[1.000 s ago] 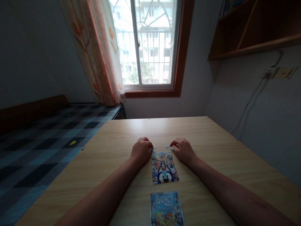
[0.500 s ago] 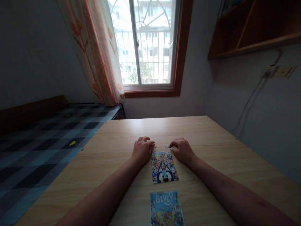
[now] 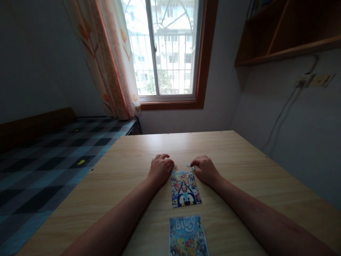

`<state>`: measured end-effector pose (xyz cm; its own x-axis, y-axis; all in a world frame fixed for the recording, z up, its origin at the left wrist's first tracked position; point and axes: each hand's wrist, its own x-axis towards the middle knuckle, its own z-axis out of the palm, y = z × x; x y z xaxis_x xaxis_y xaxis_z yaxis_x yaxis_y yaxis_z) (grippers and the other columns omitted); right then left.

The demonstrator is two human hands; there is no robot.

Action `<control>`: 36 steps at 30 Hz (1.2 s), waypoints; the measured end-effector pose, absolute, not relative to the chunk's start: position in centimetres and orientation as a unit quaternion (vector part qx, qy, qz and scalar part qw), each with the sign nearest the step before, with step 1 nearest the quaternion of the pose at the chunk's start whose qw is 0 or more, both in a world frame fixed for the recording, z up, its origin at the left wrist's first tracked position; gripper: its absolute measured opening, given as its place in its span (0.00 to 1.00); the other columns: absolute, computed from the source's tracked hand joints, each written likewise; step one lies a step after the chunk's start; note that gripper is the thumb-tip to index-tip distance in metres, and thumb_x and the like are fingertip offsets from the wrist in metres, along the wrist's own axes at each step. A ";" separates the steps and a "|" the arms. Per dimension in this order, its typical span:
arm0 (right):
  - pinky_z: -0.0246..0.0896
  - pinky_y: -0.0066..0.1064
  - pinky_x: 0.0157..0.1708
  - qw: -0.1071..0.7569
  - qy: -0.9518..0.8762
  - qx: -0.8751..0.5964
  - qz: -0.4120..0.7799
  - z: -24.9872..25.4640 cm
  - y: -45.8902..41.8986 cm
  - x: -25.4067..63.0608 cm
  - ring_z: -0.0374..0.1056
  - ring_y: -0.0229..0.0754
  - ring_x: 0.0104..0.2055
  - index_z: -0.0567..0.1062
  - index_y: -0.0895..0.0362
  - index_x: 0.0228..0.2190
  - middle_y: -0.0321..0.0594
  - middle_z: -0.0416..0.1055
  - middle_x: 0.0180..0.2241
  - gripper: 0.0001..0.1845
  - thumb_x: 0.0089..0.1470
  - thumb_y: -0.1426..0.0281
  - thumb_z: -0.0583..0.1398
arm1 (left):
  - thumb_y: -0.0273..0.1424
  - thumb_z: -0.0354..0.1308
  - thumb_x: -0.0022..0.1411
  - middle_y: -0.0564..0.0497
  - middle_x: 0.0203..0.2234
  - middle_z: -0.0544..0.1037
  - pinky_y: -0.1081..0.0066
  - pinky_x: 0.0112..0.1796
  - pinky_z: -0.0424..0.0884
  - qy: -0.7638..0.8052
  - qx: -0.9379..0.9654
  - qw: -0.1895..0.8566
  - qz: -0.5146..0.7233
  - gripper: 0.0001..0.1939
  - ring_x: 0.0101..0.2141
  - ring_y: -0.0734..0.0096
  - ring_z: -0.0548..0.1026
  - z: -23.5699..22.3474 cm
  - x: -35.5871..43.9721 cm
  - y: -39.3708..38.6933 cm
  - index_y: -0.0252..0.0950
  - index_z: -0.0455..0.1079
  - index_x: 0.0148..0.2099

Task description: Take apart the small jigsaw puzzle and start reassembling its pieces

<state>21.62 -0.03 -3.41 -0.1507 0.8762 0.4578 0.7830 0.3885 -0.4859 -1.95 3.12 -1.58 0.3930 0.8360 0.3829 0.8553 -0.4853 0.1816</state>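
Note:
A mostly assembled jigsaw puzzle [image 3: 185, 190] with a blue cartoon dog lies flat on the table, its far edge uneven. At its far left corner my left hand [image 3: 160, 168] is closed, thumb and finger pinching a small puzzle piece [image 3: 175, 164]. My right hand [image 3: 204, 168] rests beyond the far right corner with curled fingers. Its fingertips reach loose light-blue puzzle pieces [image 3: 188, 165]; whether it grips one is hidden. Nearer to me lies a blue picture sheet [image 3: 188, 234] lettered "Bluey", cut off by the view's lower edge.
The light wooden table [image 3: 122, 213] spans the front. To its left stands a bed with a checked cover [image 3: 61, 160]. Behind are a curtain [image 3: 106, 64] and a barred window [image 3: 176, 53]. A wall shelf [image 3: 290, 35] and a cord [image 3: 279, 119] are at right.
My left hand has shifted slightly up off the puzzle's far left corner, a piece showing at its fingertips. My right fingers have edged left over the loose pieces.

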 end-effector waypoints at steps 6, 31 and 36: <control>0.56 0.38 0.48 0.345 -0.764 -0.541 0.072 -3.5 0.0 21.7 0.67 0.46 0.42 0.81 0.52 0.28 0.38 0.78 0.33 0.15 0.48 0.81 0.57 | 0.36 0.54 0.66 0.49 0.47 0.77 0.59 0.49 0.65 -0.520 -0.820 0.020 -0.240 0.12 0.49 0.58 0.69 -1.6 -2.0 3.4 0.42 0.80 0.37; 0.61 0.37 0.48 0.378 -0.792 -0.468 0.102 -3.7 -0.1 21.4 0.70 0.46 0.42 0.82 0.53 0.32 0.39 0.79 0.34 0.17 0.50 0.81 0.57 | 0.26 0.55 0.59 0.49 0.41 0.78 0.58 0.45 0.64 -0.544 -0.808 0.033 -0.222 0.15 0.45 0.58 0.69 -0.9 -1.8 2.6 0.46 0.81 0.40; 0.58 0.38 0.52 0.385 -0.765 -0.507 0.101 -3.1 -0.6 21.2 0.69 0.46 0.47 0.80 0.54 0.38 0.41 0.78 0.40 0.16 0.54 0.78 0.56 | 0.29 0.53 0.63 0.49 0.46 0.77 0.57 0.49 0.63 -0.512 -0.820 0.041 -0.253 0.15 0.48 0.58 0.69 -1.5 -1.7 2.6 0.45 0.79 0.45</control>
<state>21.16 -0.57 -3.14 -0.1902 0.8531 0.4859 0.6969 0.4659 -0.5452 -1.69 2.64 -1.53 0.3481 0.8187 0.4567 0.8604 -0.4724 0.1910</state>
